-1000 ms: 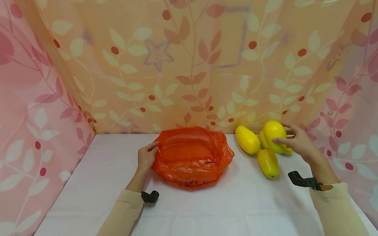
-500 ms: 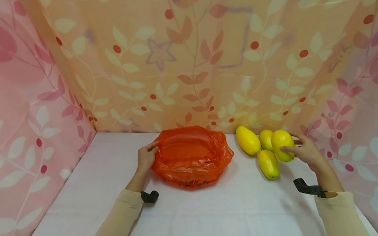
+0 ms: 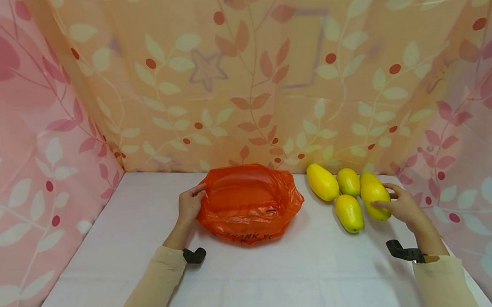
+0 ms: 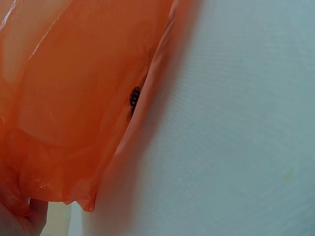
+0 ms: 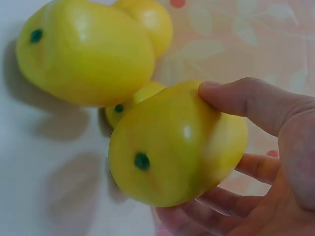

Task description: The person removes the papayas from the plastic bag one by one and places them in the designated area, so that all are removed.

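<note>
In the head view an orange-red plastic bag [image 3: 244, 200] lies on the white cloth, dark lettering along its front. My left hand [image 3: 190, 206] pinches the bag's left edge; in the left wrist view that hand [image 4: 22, 221] is mostly cut off. At the right, my right hand [image 3: 403, 207] grips a yellow mango [image 5: 162, 147] from the side. In the right wrist view the thumb is above it and the other fingers are below. Beside it lie other yellow mangoes: one at the back left [image 3: 322, 182], one at the back [image 3: 349, 182] and one in front [image 3: 349, 214].
White cloth [image 3: 279, 283] covers the table. Patterned fabric walls stand behind [image 3: 158, 107], at the left [image 3: 22, 153] and at the right [image 3: 477, 125]. Each wrist wears a black camera mount, left [image 3: 195, 256] and right [image 3: 404, 252].
My right hand has moved the gripped mango right and toward me, out from over the back mango, which now shows whole. The left hand and the bag have stayed in place.
</note>
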The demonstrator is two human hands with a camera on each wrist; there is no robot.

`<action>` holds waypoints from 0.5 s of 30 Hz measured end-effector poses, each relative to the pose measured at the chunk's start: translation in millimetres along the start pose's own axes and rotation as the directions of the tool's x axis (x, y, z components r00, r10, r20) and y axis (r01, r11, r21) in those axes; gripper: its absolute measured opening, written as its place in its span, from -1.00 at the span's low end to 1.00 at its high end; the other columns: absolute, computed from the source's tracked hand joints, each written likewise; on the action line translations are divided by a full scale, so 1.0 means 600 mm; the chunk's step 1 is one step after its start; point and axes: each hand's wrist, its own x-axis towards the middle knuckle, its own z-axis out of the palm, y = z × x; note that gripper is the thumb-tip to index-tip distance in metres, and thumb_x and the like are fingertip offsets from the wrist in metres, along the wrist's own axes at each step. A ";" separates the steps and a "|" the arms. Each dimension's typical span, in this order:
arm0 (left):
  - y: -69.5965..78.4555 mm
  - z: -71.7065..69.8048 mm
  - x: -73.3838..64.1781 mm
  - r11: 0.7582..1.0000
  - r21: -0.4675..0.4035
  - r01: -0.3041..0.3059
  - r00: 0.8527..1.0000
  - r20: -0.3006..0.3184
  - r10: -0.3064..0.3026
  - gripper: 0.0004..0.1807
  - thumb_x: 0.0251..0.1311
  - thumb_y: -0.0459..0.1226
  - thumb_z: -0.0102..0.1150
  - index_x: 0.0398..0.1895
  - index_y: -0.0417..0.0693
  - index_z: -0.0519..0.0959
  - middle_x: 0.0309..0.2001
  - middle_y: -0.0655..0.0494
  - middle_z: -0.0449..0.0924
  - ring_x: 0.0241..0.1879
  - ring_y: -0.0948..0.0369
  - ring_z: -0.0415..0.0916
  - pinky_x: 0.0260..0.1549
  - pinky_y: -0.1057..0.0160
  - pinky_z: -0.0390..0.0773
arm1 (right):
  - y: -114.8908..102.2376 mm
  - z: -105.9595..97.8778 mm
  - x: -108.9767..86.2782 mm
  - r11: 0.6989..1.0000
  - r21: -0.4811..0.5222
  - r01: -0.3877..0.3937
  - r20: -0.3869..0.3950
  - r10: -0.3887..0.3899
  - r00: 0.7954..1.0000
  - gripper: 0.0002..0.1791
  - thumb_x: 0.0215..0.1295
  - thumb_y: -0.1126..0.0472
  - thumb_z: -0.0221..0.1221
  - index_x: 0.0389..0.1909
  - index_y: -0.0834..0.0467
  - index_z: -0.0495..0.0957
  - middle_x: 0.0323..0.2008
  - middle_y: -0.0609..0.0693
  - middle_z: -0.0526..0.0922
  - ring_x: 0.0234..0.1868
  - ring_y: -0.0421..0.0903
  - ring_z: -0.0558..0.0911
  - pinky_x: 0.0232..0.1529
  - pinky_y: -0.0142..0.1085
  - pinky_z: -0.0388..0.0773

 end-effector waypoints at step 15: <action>-0.001 0.002 0.004 1.000 0.017 -0.014 1.000 -0.015 0.014 -0.67 0.33 -0.40 0.06 0.13 -0.26 0.58 0.18 -0.21 0.55 0.32 -0.01 0.39 0.31 0.04 0.39 | 0.040 0.018 0.019 0.995 0.009 -0.096 0.049 0.095 0.994 0.14 0.25 -0.21 0.20 0.48 0.40 -0.23 0.32 0.63 0.00 0.20 0.49 0.22 0.25 0.34 0.28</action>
